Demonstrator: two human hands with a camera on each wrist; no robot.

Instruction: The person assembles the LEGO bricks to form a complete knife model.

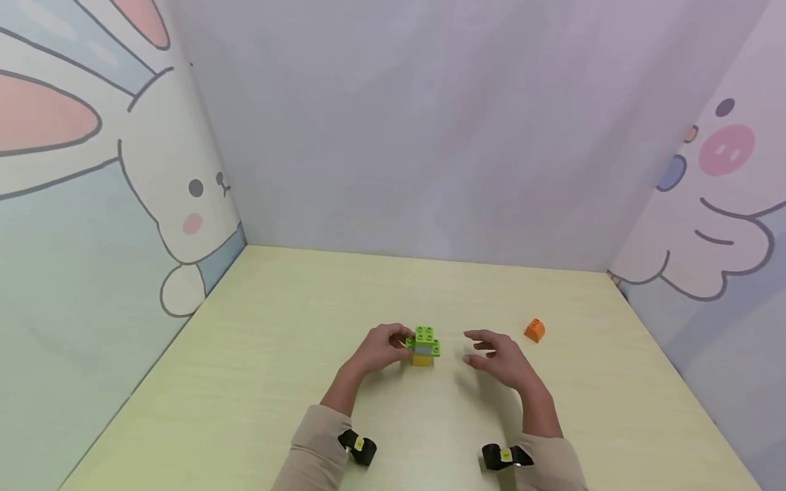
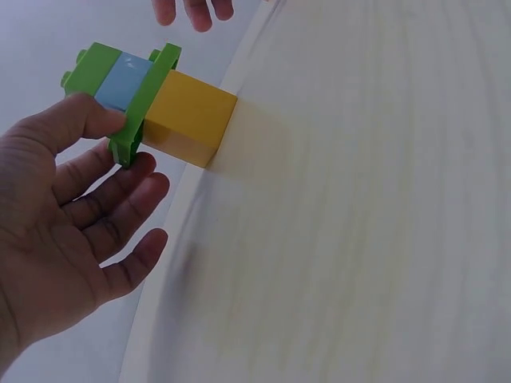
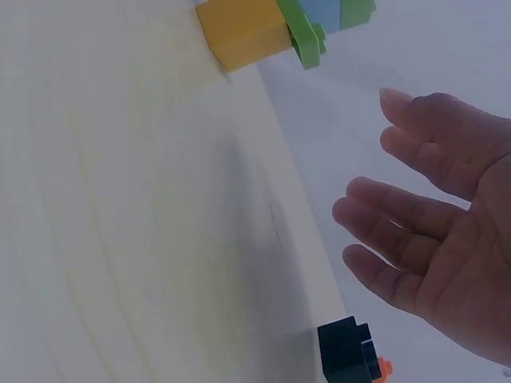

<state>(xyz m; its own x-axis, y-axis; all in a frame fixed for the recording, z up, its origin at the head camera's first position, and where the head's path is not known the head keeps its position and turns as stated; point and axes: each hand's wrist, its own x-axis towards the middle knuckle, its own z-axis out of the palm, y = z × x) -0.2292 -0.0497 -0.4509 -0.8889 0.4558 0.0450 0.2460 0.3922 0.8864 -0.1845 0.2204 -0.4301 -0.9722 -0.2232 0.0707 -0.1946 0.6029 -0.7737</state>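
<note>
A small stack of toy building bricks (image 1: 424,346) stands upright on the table, yellow at the bottom, then a wide green plate, a light blue brick and a green brick on top. My left hand (image 1: 382,348) pinches one end of the green plate (image 2: 142,104) between thumb and fingers; its other fingers are loosely bent below. The yellow brick (image 3: 243,30) is the stack's lowest part in the right wrist view. My right hand (image 1: 502,360) hovers to the right of the stack, apart from it, fingers relaxed and nothing held.
An orange brick (image 1: 535,330) with a sloped or rounded side lies beyond my right hand. A dark block face (image 3: 345,351) with a bit of orange behind it shows low in the right wrist view. Cartoon-printed walls enclose the pale table (image 1: 295,293).
</note>
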